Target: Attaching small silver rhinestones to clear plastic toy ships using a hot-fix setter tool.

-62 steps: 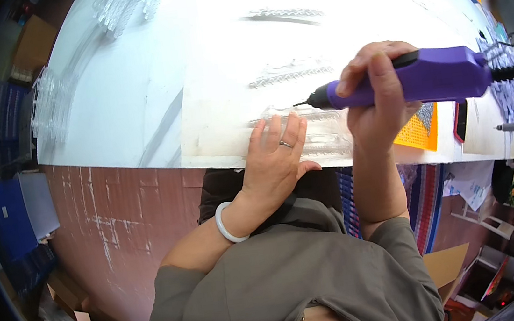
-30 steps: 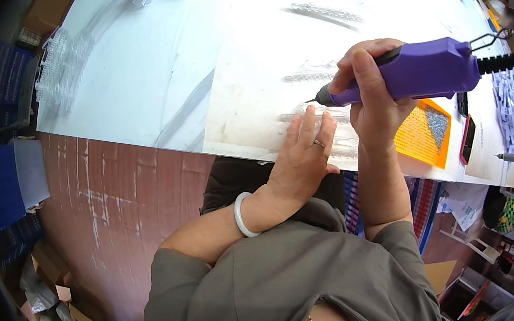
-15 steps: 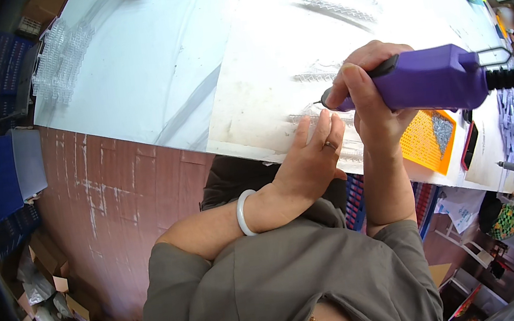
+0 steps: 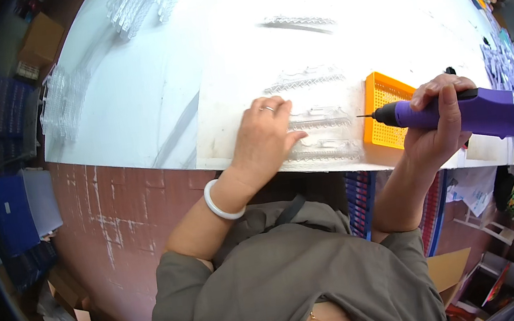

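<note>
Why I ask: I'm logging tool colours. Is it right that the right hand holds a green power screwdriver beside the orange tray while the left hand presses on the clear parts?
Not quite: the head view shows the power screwdriver is purple, not green. The right hand holds it beside the orange tray, and the left hand presses on the clear parts.

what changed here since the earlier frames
The right hand drew the purple electric screwdriver off to the right, away from the clear plastic strips, so the orange tray now shows. The left hand stayed flat on the strips; the grip on the tool is unchanged.
</note>
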`<move>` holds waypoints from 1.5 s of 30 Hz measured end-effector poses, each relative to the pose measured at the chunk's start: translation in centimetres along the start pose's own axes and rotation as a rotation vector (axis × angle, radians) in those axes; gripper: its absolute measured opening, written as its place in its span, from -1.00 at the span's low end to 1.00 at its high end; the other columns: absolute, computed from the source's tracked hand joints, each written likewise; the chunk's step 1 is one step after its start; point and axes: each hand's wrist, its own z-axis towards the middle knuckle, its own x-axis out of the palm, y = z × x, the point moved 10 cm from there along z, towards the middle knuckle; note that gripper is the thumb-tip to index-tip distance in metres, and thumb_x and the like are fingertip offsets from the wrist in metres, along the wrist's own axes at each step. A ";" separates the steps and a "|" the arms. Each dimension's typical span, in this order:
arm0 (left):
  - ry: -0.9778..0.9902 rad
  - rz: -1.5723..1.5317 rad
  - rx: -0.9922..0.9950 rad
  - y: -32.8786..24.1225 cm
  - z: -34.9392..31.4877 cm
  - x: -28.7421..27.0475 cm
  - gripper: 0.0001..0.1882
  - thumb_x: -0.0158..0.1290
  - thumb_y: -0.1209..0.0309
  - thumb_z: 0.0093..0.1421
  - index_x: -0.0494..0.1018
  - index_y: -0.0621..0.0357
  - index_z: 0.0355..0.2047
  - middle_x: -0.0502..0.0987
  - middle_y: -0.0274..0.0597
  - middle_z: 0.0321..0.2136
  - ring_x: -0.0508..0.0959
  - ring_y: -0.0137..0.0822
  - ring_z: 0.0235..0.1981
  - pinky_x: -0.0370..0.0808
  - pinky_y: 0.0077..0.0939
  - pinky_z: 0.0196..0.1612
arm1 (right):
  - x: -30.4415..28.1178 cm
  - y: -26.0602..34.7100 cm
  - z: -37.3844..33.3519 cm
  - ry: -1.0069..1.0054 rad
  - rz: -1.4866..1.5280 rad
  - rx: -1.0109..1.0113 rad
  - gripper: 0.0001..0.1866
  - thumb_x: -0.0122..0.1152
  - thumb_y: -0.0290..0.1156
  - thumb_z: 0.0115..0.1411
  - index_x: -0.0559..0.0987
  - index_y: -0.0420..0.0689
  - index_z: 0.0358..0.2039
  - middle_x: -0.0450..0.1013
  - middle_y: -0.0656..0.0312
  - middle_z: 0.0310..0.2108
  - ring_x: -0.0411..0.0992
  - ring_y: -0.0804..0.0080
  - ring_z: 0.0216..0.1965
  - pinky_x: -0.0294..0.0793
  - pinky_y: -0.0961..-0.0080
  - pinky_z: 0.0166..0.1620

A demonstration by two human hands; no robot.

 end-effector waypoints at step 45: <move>-0.230 0.031 -0.073 1.3 5.1 -0.9 -0.69 0.29 0.30 -0.02 0.57 0.19 -0.29 0.53 -0.12 -0.16 0.43 -0.08 -0.06 0.36 -0.25 0.02 | -10.0 3.4 -1.3 -0.218 -0.189 -0.038 -0.87 0.20 -0.65 0.11 0.46 -0.27 -0.31 0.50 0.04 -0.50 0.45 0.45 -0.64 0.49 0.60 -0.52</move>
